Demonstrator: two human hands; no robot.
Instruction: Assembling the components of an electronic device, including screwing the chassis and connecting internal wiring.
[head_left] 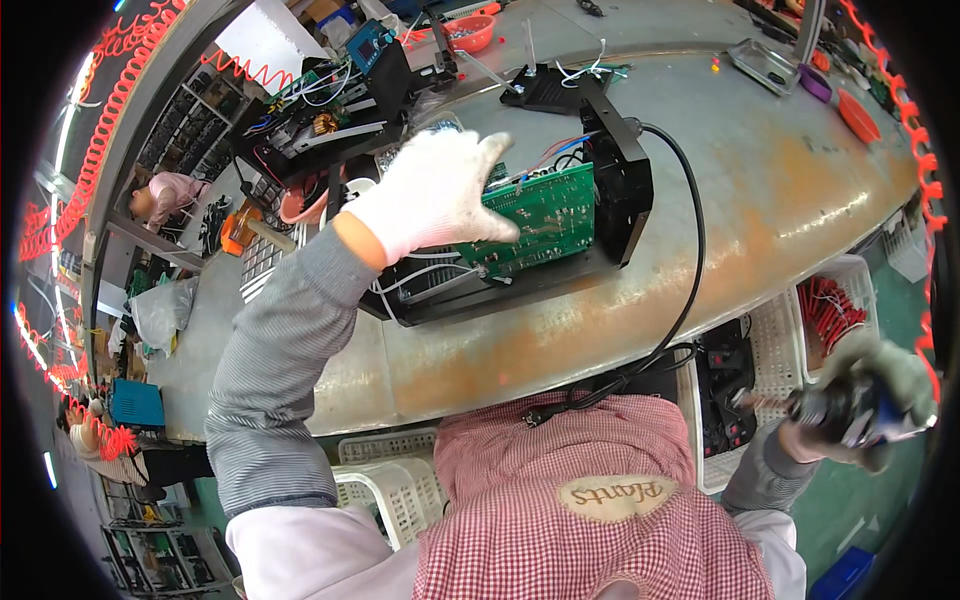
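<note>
My left hand (440,190), in a white glove, reaches over a green circuit board (548,222). Its thumb lies across the board's front and its fingers stretch out above the top edge, apart from the thumb. The board stands on edge in a black metal housing (622,185), with thin wires behind it and white leads at its left end. A black cable (697,215) loops out of the housing over the table edge. Off to the right, my gloved right hand (885,385) is closed round a power screwdriver (835,412), blurred, its bit pointing left.
White plastic baskets (765,365) stand below the table edge, one with red-handled parts (828,315). Red coiled hoses (915,160) hang at both sides. Another opened housing (320,140) sits at the back left. A metal tray (762,68) and orange bowl (858,117) lie far right.
</note>
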